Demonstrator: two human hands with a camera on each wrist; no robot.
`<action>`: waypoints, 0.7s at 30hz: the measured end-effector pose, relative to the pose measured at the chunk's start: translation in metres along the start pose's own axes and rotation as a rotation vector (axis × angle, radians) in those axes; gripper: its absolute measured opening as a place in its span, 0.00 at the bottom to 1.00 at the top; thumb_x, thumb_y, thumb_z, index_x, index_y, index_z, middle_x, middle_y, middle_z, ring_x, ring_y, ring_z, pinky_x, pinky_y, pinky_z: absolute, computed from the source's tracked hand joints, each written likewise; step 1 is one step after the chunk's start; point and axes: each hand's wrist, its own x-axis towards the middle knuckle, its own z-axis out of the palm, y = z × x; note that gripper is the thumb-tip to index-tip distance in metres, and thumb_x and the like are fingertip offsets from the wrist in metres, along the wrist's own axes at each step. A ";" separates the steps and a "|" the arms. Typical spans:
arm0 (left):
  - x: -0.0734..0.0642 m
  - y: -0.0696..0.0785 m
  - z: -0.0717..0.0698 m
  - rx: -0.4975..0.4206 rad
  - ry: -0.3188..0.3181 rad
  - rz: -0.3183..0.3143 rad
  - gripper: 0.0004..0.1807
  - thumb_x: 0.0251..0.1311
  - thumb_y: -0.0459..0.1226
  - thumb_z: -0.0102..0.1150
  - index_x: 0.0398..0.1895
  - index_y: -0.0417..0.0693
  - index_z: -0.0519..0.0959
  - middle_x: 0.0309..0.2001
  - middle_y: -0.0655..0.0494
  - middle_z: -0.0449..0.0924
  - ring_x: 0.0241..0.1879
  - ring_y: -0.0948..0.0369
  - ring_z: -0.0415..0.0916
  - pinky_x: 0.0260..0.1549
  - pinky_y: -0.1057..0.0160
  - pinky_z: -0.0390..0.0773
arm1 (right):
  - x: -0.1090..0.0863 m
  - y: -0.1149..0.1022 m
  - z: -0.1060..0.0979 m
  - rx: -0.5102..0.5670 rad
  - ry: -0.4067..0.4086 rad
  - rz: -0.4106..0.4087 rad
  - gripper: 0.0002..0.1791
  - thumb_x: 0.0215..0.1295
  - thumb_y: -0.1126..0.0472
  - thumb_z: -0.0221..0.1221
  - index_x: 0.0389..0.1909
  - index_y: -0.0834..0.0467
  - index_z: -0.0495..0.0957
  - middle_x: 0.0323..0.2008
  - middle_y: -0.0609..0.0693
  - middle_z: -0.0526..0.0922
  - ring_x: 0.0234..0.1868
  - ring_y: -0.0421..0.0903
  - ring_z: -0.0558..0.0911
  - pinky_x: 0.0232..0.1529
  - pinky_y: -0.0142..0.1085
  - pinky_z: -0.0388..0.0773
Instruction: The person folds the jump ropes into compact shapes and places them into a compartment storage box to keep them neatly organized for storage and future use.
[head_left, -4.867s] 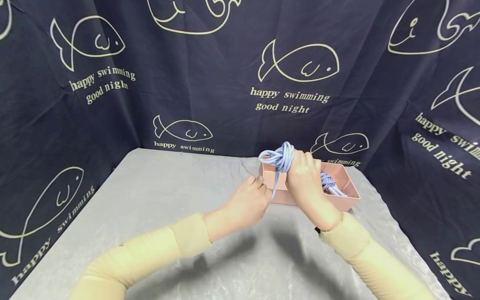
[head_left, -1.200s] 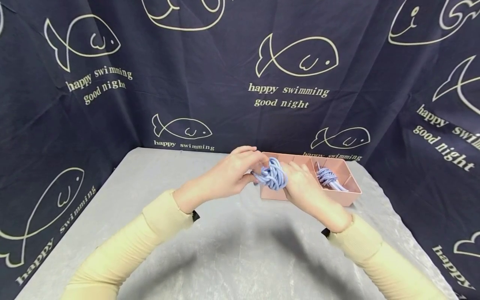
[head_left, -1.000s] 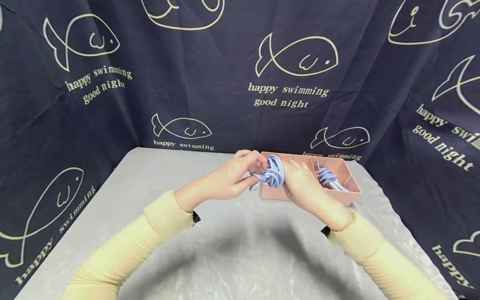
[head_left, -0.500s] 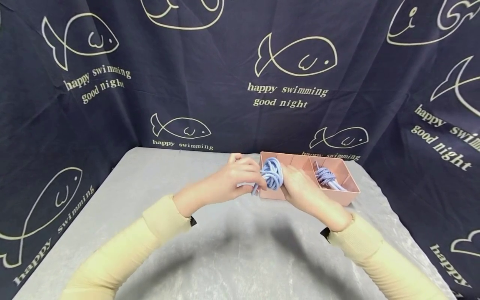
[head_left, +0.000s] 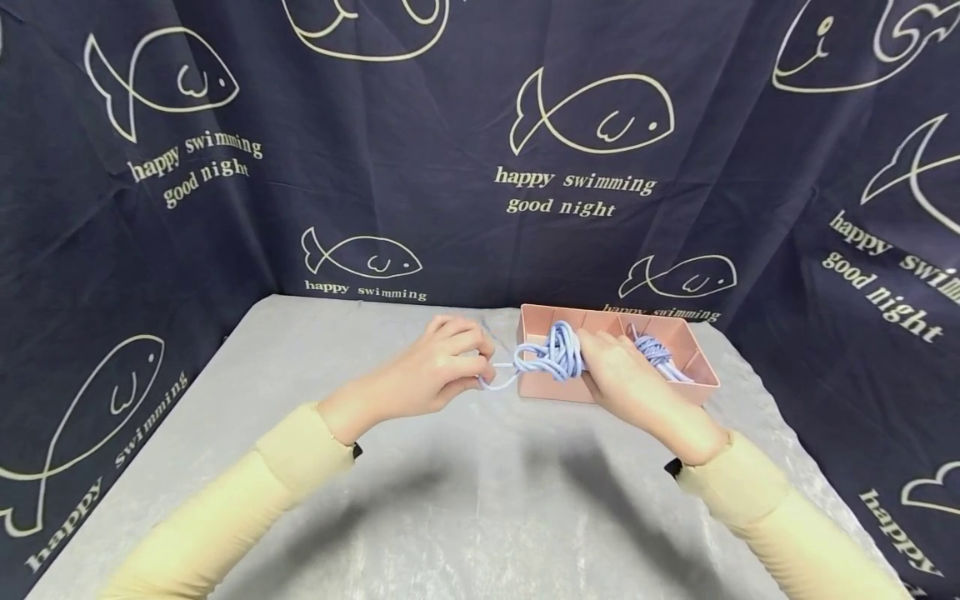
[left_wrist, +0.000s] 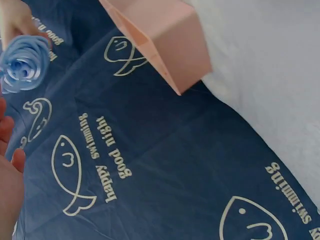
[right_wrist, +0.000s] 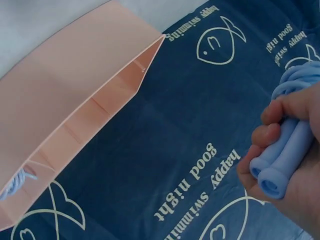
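A jump rope [head_left: 561, 354] with blue cord wound into a bundle is held up in front of the pink box [head_left: 546, 387]. My right hand [head_left: 633, 387] grips its two blue handles [right_wrist: 276, 181] side by side, seen plainly in the right wrist view. To the left, my left hand [head_left: 427, 371] pinches a thin length of the cord [head_left: 501, 383] drawn out from the bundle. The left wrist view shows the coil [left_wrist: 24, 65] end-on, beyond the fingertips of that hand, which is mostly cut off at the edge.
A second wound jump rope [head_left: 654, 357] lies in the right-hand compartment of the box. The box stands at the back right of the grey-covered table [head_left: 480, 500]. A dark blue curtain [head_left: 450, 167] with fish prints hangs behind and at both sides.
My left hand has moved left from the bundle, drawing a length of cord out with it. My right hand has shifted slightly right with the handles; the box has stayed in place.
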 end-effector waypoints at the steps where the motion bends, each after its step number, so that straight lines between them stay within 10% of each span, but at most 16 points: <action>1: -0.002 -0.001 -0.001 0.005 -0.013 -0.005 0.03 0.57 0.39 0.60 0.31 0.53 0.76 0.39 0.58 0.73 0.48 0.56 0.68 0.51 0.56 0.62 | -0.001 0.002 0.000 -0.002 0.002 -0.011 0.12 0.53 0.71 0.60 0.35 0.59 0.69 0.25 0.49 0.74 0.30 0.51 0.75 0.30 0.44 0.68; 21: -0.007 -0.009 -0.002 0.232 0.010 -0.056 0.05 0.56 0.34 0.61 0.35 0.51 0.78 0.40 0.56 0.73 0.48 0.55 0.69 0.50 0.53 0.63 | 0.014 0.012 -0.012 0.160 0.094 -0.026 0.22 0.43 0.69 0.56 0.45 0.68 0.69 0.34 0.56 0.76 0.31 0.49 0.74 0.35 0.43 0.72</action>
